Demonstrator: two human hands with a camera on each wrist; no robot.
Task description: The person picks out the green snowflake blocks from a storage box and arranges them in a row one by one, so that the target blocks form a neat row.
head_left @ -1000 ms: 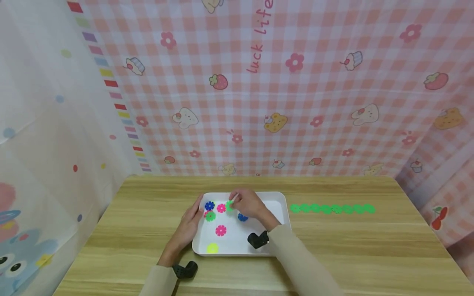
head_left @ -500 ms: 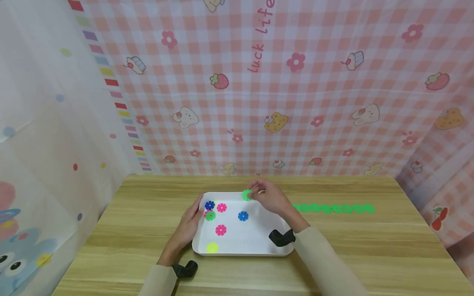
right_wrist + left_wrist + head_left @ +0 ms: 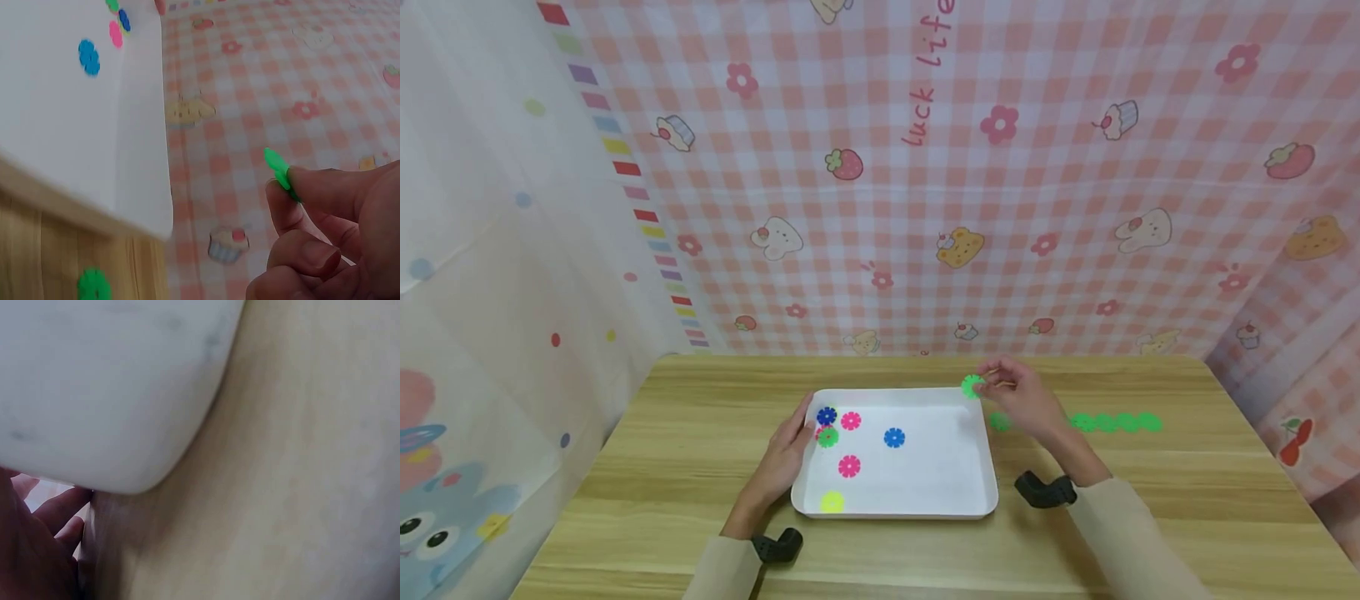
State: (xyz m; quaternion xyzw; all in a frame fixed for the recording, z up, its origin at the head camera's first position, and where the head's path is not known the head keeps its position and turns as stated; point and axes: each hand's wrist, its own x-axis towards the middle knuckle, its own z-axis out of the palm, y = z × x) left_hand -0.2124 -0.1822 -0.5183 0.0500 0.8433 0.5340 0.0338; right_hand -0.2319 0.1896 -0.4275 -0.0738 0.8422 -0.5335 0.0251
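Observation:
My right hand (image 3: 1028,404) pinches a green snowflake disc (image 3: 972,387) between thumb and fingertips, raised over the far right corner of the white tray (image 3: 936,479). The right wrist view shows this disc nearly edge-on. My left hand (image 3: 778,454) holds the tray's left side, thumb at the rim and fingers along the outer wall. Inside lie a light blue disc (image 3: 893,437), two pink discs (image 3: 849,466), a yellow one (image 3: 832,502), and a dark blue disc (image 3: 827,416) close to a green one (image 3: 827,437). Another bit of pink peeks out beneath that green disc.
On the wooden table (image 3: 1150,508), a row of several green discs (image 3: 1125,422) runs rightward from the tray; my right hand hides its middle. A pink checked curtain (image 3: 955,300) hangs behind the table's far edge.
My right hand has lifted the green disc from the tray's back left part and carried it right, to the far right corner. My left hand has stayed at the tray.

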